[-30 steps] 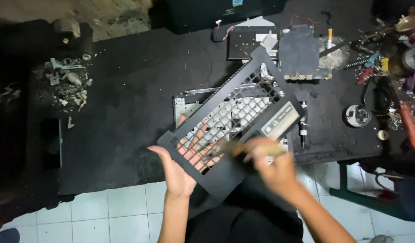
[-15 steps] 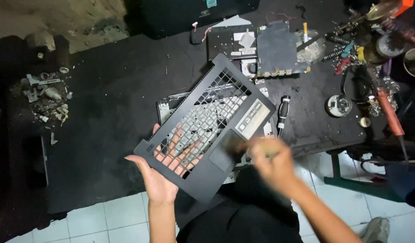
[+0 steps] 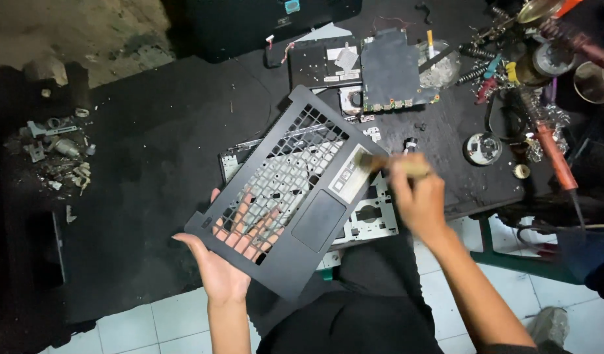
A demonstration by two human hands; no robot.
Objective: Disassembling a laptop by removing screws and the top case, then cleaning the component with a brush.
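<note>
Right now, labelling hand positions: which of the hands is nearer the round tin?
Right. The right hand is just left of the round tin; the left hand is far lower-left.

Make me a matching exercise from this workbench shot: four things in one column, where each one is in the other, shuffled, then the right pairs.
Things
1. laptop keyboard frame
2. brush
3. dark circuit board
4. heap of small grey scraps

Places
A. far left of the black mat
B. in the right hand, bristles at the frame's edge
C. flat on the mat beyond the frame, towards the top
D. propped on the left hand, fingers showing through the key holes

Pairs: 1-D, 2-B, 3-C, 4-A
</note>
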